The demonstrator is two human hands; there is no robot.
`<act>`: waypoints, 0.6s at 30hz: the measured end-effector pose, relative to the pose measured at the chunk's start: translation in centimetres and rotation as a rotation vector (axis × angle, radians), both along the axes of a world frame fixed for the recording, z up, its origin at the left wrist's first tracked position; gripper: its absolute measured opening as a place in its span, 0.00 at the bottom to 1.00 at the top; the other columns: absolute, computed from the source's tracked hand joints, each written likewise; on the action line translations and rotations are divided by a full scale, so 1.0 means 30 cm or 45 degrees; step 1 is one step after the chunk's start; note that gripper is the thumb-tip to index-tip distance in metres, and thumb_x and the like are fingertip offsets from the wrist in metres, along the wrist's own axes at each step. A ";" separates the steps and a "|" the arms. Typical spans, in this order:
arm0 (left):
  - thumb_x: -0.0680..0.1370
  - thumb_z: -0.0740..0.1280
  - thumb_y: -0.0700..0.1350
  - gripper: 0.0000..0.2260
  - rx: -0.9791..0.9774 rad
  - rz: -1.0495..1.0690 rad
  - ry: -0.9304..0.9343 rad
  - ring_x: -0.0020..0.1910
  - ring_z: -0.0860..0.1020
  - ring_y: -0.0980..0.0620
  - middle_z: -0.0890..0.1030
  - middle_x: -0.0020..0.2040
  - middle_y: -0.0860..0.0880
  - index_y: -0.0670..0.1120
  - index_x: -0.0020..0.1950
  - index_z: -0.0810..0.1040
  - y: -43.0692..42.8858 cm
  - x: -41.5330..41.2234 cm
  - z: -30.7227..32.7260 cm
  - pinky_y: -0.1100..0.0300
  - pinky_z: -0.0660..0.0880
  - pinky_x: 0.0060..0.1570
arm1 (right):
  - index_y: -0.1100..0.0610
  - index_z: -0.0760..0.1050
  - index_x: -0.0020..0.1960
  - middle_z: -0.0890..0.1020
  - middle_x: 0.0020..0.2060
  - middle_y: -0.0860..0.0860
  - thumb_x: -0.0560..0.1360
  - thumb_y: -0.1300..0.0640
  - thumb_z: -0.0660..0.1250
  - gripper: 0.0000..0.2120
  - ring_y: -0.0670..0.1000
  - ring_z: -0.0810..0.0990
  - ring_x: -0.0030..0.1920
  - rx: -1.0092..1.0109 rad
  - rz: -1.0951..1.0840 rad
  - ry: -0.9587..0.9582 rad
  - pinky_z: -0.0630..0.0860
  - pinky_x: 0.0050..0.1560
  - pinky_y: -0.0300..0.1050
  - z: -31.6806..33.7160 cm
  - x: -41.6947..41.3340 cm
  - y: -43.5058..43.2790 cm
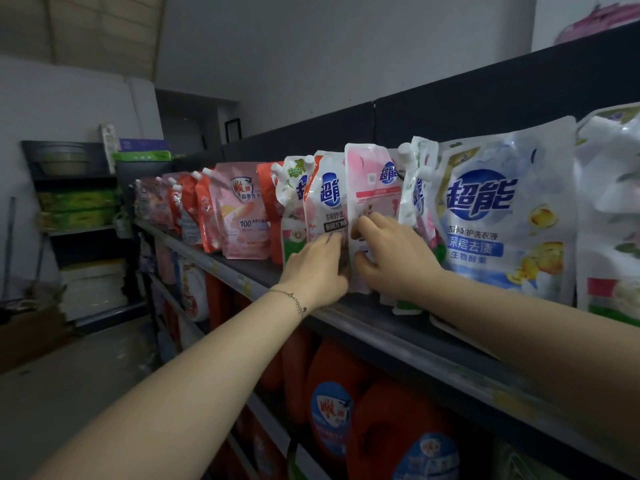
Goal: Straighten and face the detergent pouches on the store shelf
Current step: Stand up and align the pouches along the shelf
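Dark grey metal shelf [391, 336] runs diagonally from far left to near right, w/ a worn front lip carrying faded price tags. A strip of bare shelf shows between the lip and the pouch bottoms, widest near the hands. Behind the row stands a dark back panel [485, 109], so pouches have no room to go further back.

The glossy pink plastic spouted detergent pouch [372, 188] stands upright mid-row, flat face toward the camera, its bottom on the shelf. Right hand [391, 252] grips its lower part: fingers curled over the front, thumb [365, 266] hooked at the lower left edge, so the hand is closed on it. Left hand [317, 268], thin chain bracelet [294, 299] on the wrist, presses fingertips against the white-and-pink pouch w/ blue logo [329, 206] just left of it; fingers loosely bent, whether they actually clasp it can't be told.

Pouches are packed tight, overlapping, tilted slightly left, white screw caps poking up. To the right, touching, a large white crinkly pouch w/ blue logo and yellow print [502, 216] faces front. Further left sit a pale pink pouch [242, 216] and red ones, blurry.

Below the shelf: rounded orange-red plastic jugs w/ blue labels [332, 400]. Open aisle floor [69, 368] to the left
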State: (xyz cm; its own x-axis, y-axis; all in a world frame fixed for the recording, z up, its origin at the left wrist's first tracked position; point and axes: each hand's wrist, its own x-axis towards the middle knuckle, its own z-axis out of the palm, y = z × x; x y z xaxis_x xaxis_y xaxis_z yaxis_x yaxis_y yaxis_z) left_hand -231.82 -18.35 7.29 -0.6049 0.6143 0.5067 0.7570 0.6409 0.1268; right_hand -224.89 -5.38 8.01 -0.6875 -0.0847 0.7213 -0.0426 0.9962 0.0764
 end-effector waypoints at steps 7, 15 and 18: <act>0.77 0.63 0.48 0.14 -0.014 0.039 -0.001 0.59 0.74 0.43 0.73 0.59 0.46 0.46 0.61 0.67 -0.072 -0.105 -0.041 0.46 0.74 0.54 | 0.58 0.73 0.49 0.77 0.42 0.52 0.74 0.52 0.59 0.11 0.55 0.76 0.42 0.207 -0.154 0.152 0.68 0.32 0.44 0.004 -0.062 -0.008; 0.78 0.62 0.49 0.16 -0.035 0.029 -0.013 0.60 0.73 0.43 0.72 0.60 0.46 0.46 0.64 0.67 -0.160 -0.285 -0.038 0.46 0.74 0.54 | 0.59 0.72 0.38 0.76 0.31 0.52 0.70 0.54 0.64 0.08 0.56 0.75 0.30 0.362 -0.169 0.193 0.59 0.26 0.38 0.028 -0.156 -0.057; 0.77 0.63 0.49 0.15 -0.024 0.018 -0.011 0.59 0.73 0.43 0.73 0.60 0.46 0.46 0.62 0.68 -0.213 -0.374 -0.043 0.47 0.73 0.53 | 0.58 0.71 0.38 0.76 0.31 0.52 0.71 0.52 0.60 0.09 0.56 0.76 0.31 0.379 -0.160 0.141 0.60 0.26 0.38 0.030 -0.248 -0.110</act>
